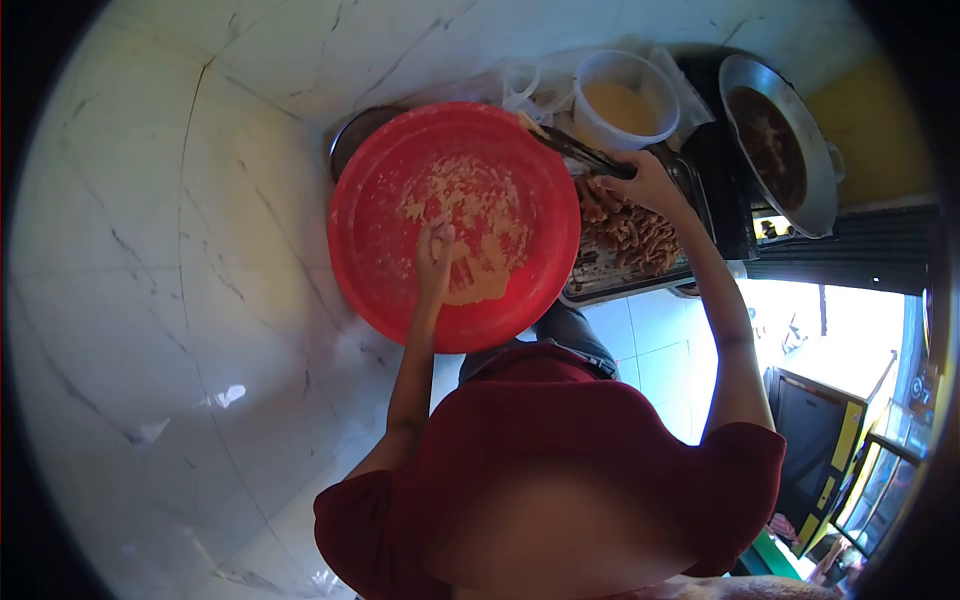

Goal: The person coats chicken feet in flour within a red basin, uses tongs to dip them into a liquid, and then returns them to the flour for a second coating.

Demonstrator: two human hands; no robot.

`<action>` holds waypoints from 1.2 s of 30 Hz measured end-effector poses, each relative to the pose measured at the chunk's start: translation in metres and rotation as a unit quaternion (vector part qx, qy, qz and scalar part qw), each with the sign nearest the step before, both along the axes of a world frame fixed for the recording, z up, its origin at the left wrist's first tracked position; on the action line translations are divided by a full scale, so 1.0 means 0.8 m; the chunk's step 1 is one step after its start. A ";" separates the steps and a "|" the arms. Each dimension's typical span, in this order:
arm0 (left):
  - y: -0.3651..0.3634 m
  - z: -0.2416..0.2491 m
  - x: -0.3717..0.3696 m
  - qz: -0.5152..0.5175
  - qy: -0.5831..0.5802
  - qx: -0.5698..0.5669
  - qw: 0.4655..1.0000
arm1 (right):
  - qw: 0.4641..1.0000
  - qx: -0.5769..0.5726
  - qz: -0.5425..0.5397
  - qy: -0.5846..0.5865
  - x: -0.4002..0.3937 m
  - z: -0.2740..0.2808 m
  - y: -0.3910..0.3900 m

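Observation:
My left hand (435,258) is inside a wide red basin (350,215), over a patch of pale, crumbly flour-like powder (482,272). Its fingers are bunched together, and whatever they may hold is too small to make out. Finger-like streaks mark the powder beside it. My right hand (648,184) grips the dark handle of what look like tongs (575,150), which point left over the basin's right rim. A pale bit shows at their tip. Below that hand, a metal tray (600,290) bears a heap of brown fried pieces (640,240).
Behind the tray stands a translucent tub (590,120) of yellowish liquid. Farther right, a large metal pan (815,205) of dark oil-like liquid sits over a black stove (735,210). A dark round rim (345,140) shows behind the basin. Marbled tiles (130,270) lie at left.

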State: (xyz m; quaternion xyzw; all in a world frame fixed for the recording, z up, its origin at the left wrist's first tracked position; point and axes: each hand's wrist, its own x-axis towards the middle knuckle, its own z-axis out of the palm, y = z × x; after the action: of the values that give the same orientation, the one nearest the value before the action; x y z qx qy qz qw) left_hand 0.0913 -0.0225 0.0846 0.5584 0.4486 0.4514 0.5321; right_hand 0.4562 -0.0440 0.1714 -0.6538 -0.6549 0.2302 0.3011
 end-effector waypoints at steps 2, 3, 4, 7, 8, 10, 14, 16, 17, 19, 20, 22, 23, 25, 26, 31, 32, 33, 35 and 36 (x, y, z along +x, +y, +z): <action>-0.017 0.005 -0.045 0.071 0.052 0.047 0.995 | 0.981 -0.169 0.056 0.080 -0.058 0.024 -0.003; -0.025 0.007 -0.063 0.104 0.077 0.071 0.989 | 0.980 -0.168 0.106 0.018 -0.081 0.019 -0.002; -0.033 0.009 -0.078 0.124 0.085 0.079 0.985 | 0.973 -0.164 0.154 -0.045 -0.103 0.012 -0.002; -0.054 0.012 -0.108 0.162 0.105 0.102 0.976 | 0.943 -0.188 0.238 -0.136 -0.166 -0.011 -0.009; -0.058 0.013 -0.113 0.162 0.112 0.109 0.974 | 0.933 -0.201 0.256 -0.151 -0.184 -0.018 -0.012; -0.065 0.011 -0.119 0.161 0.122 0.121 0.972 | 0.918 -0.210 0.278 -0.188 -0.209 -0.034 -0.017; -0.075 0.011 -0.117 0.156 0.148 0.107 0.971 | 0.909 -0.186 0.275 -0.254 -0.223 -0.043 -0.013; -0.076 0.011 -0.117 0.158 0.153 0.098 0.971 | 0.934 -0.174 0.240 -0.199 -0.220 -0.052 -0.005; -0.074 0.007 -0.119 0.161 0.150 0.100 0.970 | 0.945 -0.168 0.221 -0.170 -0.220 -0.056 -0.001; -0.074 0.010 -0.118 0.162 0.142 0.096 0.972 | 0.943 -0.230 0.169 -0.169 -0.233 -0.058 0.008; -0.075 0.013 -0.118 0.160 0.137 0.091 0.973 | 0.941 -0.259 0.142 -0.167 -0.240 -0.060 0.012; -0.075 0.014 -0.119 0.158 0.131 0.089 0.975 | 0.950 -0.253 0.112 -0.147 -0.253 -0.078 0.015; -0.074 0.012 -0.120 0.159 0.130 0.092 0.974 | 0.954 -0.250 0.096 -0.136 -0.258 -0.089 0.016; -0.074 0.011 -0.120 0.161 0.130 0.094 0.974 | 0.959 -0.230 0.088 -0.137 -0.269 -0.111 0.018; -0.074 0.012 -0.120 0.161 0.132 0.094 0.973 | 0.962 -0.220 0.083 -0.138 -0.274 -0.121 0.020; -0.074 0.010 -0.123 0.152 0.145 0.084 0.974 | 0.967 -0.178 0.075 -0.166 -0.287 -0.157 0.024; -0.074 0.010 -0.123 0.150 0.149 0.082 0.974 | 0.967 -0.173 0.076 -0.169 -0.283 -0.165 0.025; -0.074 0.010 -0.123 0.147 0.152 0.081 0.974 | 0.971 -0.164 0.074 -0.159 -0.281 -0.158 0.023; -0.074 0.010 -0.123 0.148 0.154 0.079 0.974 | 0.978 -0.142 0.070 -0.139 -0.275 -0.142 0.022; -0.074 0.011 -0.123 0.148 0.156 0.078 0.973 | 0.982 -0.134 0.053 -0.125 -0.272 -0.132 0.024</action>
State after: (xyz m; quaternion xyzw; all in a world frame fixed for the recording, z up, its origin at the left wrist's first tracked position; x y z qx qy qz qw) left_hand -0.0069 -0.0821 0.0930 0.5891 0.5670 0.4665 0.3375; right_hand 0.2387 -0.0248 0.0659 -0.6761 -0.6845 0.2476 0.1141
